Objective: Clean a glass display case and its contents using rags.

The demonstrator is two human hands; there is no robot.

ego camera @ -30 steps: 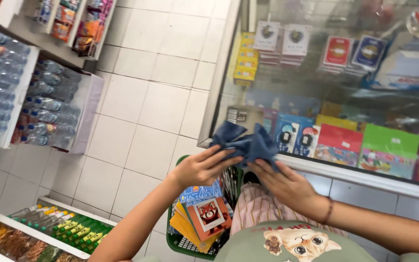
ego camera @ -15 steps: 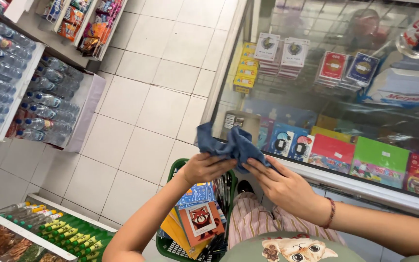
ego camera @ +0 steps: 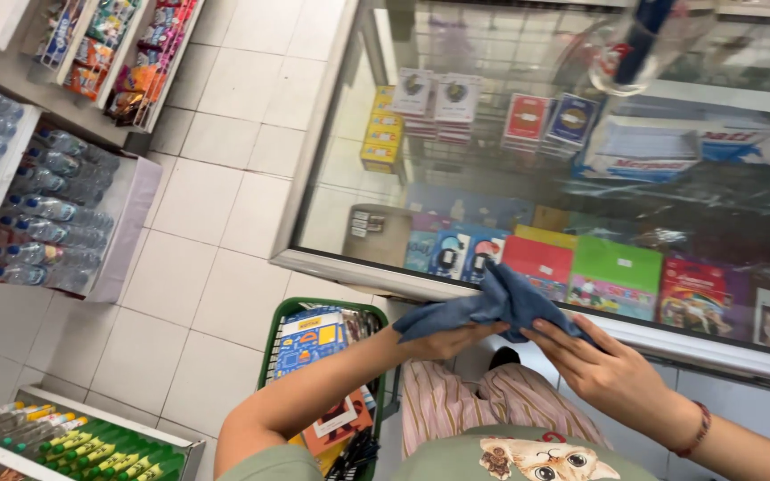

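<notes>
A blue cloth [ego camera: 492, 303] hangs bunched between both my hands, in front of the lower edge of a glass display case [ego camera: 510, 151]. My left hand [ego camera: 443, 340] is under the cloth's left part, fingers curled on it. My right hand [ego camera: 594, 365] grips the cloth's right part from below and behind, fingers laid over the fabric. Both forearms reach up from the bottom of the view.
A green shopping basket [ego camera: 314, 307] with colourful books stands on the white tiled floor below my left arm. A shelf of water bottles [ego camera: 37, 214] is at the left. Boxes and packets fill the case. Small bottles lie on a low shelf [ego camera: 91, 441].
The view has swung so the case now fills the right side. My hands with the cloth have shifted right and slightly down, and the cloth is stretched out more sideways.
</notes>
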